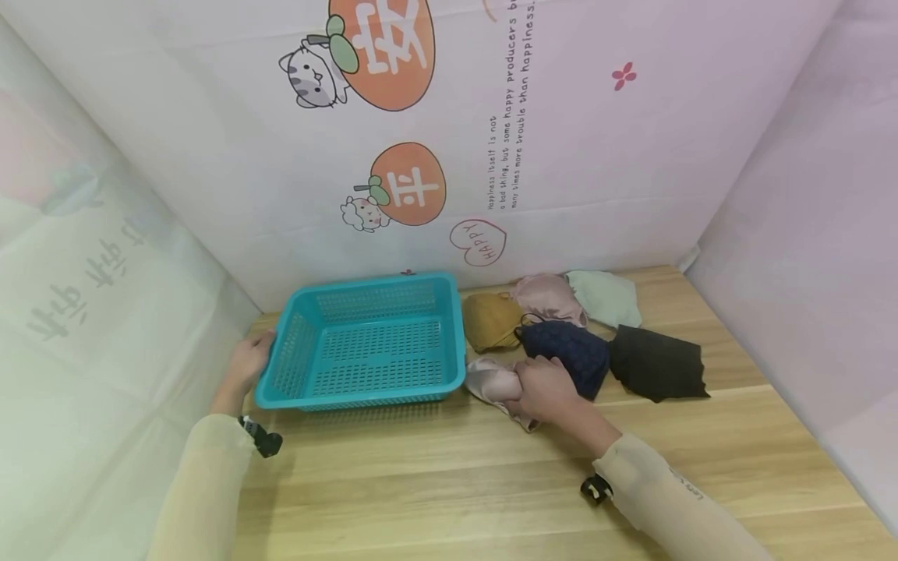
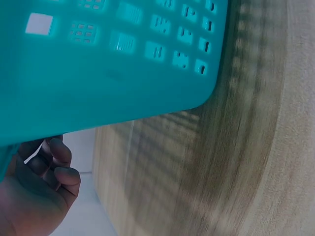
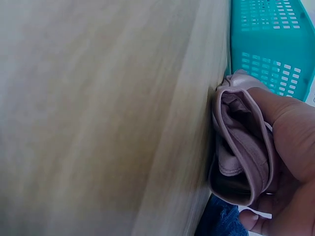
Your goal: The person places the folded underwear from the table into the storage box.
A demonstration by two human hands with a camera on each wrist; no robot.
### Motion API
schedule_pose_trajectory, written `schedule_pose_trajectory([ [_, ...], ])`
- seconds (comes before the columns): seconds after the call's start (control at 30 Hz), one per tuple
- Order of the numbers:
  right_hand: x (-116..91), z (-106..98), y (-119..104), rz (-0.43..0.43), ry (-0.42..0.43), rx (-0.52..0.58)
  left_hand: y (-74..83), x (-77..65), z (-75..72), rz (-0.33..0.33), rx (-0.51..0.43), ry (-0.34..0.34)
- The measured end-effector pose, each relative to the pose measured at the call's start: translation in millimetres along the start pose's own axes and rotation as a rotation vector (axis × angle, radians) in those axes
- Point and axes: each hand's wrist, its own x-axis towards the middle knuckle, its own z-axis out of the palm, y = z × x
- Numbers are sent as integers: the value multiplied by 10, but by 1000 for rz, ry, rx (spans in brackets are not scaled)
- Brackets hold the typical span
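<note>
A teal perforated plastic basket (image 1: pixel 379 396) stands on the wooden table with nothing inside it. My left hand (image 1: pixel 247 365) grips its left rim; in the left wrist view the curled fingers (image 2: pixel 61 152) show just under the edge. On the basket's right side my right hand (image 1: pixel 550 389) holds a folded pale pink satin cloth item (image 1: pixel 491 380). Up close, this cloth (image 3: pixel 241 142) has stitched edges and an open fold facing the camera, with the thumb along its upper part and fingers behind it. It lies close over the table, near the basket's lower right corner.
Several more folded cloth items lie right of the basket: mustard (image 1: pixel 491 319), dusty pink (image 1: pixel 549 296), pale green (image 1: pixel 605 298), navy (image 1: pixel 570 351) and black (image 1: pixel 658 365). Printed white sheets (image 1: pixel 582 156) wall the table's back and sides.
</note>
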Motion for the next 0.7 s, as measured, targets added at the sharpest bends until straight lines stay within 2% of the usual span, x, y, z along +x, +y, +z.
schedule_pose_trajectory([
  [0.27, -46, -48, 11, -19, 9, 37, -32, 17, 15, 30, -17, 22],
  [0.43, -47, -131, 79, -21, -10, 44, -46, 31, 40, 17, -51, 21],
  [0.7, 30, -476, 211, -14, -28, 94, -64, 49, 73, -19, -132, 33],
])
